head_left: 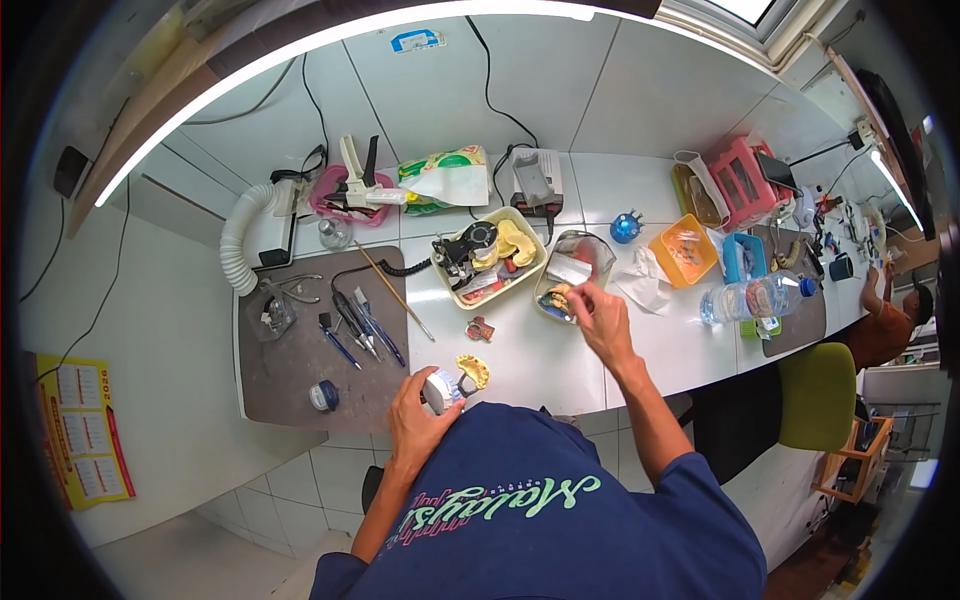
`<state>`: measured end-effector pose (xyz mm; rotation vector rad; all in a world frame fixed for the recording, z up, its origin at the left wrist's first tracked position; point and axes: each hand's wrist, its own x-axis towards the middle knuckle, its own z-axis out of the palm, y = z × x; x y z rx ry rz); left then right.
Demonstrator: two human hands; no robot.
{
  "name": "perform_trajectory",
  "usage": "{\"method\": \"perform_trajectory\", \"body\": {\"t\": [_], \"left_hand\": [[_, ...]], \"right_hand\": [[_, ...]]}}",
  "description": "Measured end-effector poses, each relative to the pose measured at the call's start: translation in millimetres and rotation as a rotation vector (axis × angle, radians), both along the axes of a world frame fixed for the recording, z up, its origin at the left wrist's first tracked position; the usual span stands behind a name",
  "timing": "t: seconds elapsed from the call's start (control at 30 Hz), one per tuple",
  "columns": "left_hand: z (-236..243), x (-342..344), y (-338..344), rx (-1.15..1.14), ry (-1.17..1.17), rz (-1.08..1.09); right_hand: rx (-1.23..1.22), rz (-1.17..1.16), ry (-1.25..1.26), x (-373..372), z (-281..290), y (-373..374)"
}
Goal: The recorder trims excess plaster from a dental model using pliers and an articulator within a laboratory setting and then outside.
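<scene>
My left hand (415, 415) is wrapped round a dental cast (437, 392) with a whitish base and pale blue teeth, near the table's front edge. Beside it, a yellow dental arch (474, 372) sits close to a dark hinge-like piece; whether the two are joined to the cast is unclear. Over the front of a clear-walled bin (597, 252), my right hand (600, 322) has its fingers drawn together. What they pinch, if anything, I cannot make out. Small tan and blue pieces (556, 298) lie in the bin by the fingertips. A small reddish piece (480, 329) rests between the hands.
A cream tub (532, 268) holds yellow casts and a black device. Handpieces and knives (365, 325) lie on the grey mat (270, 375) at left. To the right stand an orange tray (685, 250), crumpled tissue (642, 281) and a water bottle (755, 300). Another person (885, 325) sits far right.
</scene>
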<state>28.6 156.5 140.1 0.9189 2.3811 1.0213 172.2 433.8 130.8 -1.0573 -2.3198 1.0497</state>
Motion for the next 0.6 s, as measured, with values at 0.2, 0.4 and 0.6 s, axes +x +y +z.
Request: {"method": "perform_trajectory", "body": {"t": [0.2,0.4,0.6], "left_hand": [[4.6,4.1,9.5,-0.031,-0.043,-0.060],[5.0,10.6,-6.8,0.003,-0.059,-0.015],[2.6,8.3,-35.5,-0.005,-0.100,0.140]], "right_hand": [[-0.030,0.261,0.111,-42.3,-18.8,-47.0],[0.226,0.560,-0.039,-116.7,-74.5,-23.6],[0.235,0.536,-0.326,-137.0,-105.6,-24.9]]}}
